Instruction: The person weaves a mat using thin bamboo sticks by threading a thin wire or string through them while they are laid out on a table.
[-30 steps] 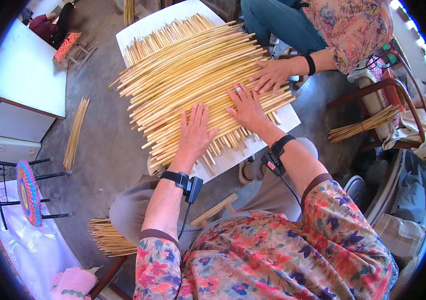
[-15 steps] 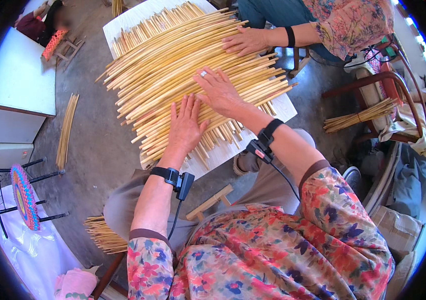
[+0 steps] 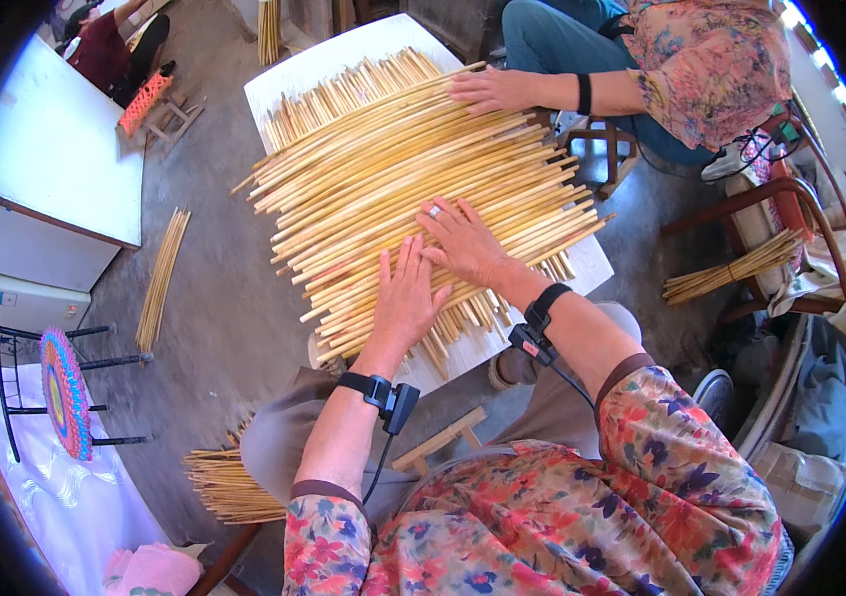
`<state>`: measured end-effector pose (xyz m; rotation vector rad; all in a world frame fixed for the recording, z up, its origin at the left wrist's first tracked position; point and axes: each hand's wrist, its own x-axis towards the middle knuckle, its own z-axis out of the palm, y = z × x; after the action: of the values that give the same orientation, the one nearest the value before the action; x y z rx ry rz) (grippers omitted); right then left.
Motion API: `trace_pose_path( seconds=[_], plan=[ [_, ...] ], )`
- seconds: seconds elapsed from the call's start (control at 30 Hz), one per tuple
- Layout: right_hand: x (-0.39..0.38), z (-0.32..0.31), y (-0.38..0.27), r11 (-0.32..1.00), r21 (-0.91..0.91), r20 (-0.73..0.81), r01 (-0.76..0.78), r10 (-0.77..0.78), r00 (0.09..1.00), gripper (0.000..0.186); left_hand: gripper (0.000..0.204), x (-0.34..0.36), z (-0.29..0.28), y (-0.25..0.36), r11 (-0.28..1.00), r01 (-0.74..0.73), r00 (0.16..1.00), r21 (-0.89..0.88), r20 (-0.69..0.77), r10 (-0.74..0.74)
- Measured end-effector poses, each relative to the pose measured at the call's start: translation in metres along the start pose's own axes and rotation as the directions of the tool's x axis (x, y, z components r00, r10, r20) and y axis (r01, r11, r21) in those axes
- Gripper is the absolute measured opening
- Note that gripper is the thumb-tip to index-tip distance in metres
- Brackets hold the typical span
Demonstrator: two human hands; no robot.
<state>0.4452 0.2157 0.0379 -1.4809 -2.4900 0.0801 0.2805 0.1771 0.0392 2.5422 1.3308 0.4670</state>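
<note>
Long straight pale yellow sticks (image 3: 373, 169) lie side by side in a wide layer over a white board (image 3: 279, 89), with shorter sticks (image 3: 348, 81) showing underneath at the far edge. My left hand (image 3: 405, 298) rests on the near part of the layer, fingers stretched out. My right hand (image 3: 465, 241), with a ring on it, lies open on the sticks just right of my left, its thumb close to the left fingers. Across the board another person's hand (image 3: 497, 91), with a black wristband above it, spreads over the far sticks.
Loose sticks (image 3: 162, 278) and a bundle (image 3: 229, 487) lie left of me. At left are a white cabinet (image 3: 50, 139) and a black-framed stool (image 3: 65, 392). A chair (image 3: 800, 194) holding another bundle (image 3: 721, 273) stands right. A second person (image 3: 105, 55) is at the upper left.
My right hand has shifted leftward along the sticks, nearer my left hand. The other person's hand has moved from beside my right hand toward the far side. The view has shifted slightly.
</note>
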Motion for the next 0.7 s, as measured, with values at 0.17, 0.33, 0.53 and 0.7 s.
trace_pose_path(
  seconds=[0.17, 0.33, 0.53, 0.7],
  plan=[
    [-0.002, -0.003, 0.003, 0.999, 0.015, 0.058, -0.033, 0.032, 0.998, 0.057, 0.046, 0.001, -0.001, -0.011, 0.958, 0.081, 0.997, -0.276, 0.011, -0.081],
    [-0.003, -0.003, 0.005, 0.999, 0.033, 0.046, -0.038, 0.037, 0.998, 0.061, 0.044, 0.029, -0.016, -0.025, 0.957, 0.059, 0.967, -0.282, -0.223, -0.125],
    [0.002, -0.006, -0.004, 1.0, 0.004, 0.058, -0.023, 0.023, 0.998, 0.063, 0.058, 0.076, -0.012, -0.057, 0.991, 0.134, 0.982, 0.024, -0.134, -0.13],
    [0.0, -0.01, -0.004, 0.999, 0.029, 0.095, -0.046, 0.043, 0.995, 0.065, 0.061, 0.076, -0.001, -0.066, 0.989, 0.127, 0.989, 0.077, -0.083, -0.12]
  ],
)
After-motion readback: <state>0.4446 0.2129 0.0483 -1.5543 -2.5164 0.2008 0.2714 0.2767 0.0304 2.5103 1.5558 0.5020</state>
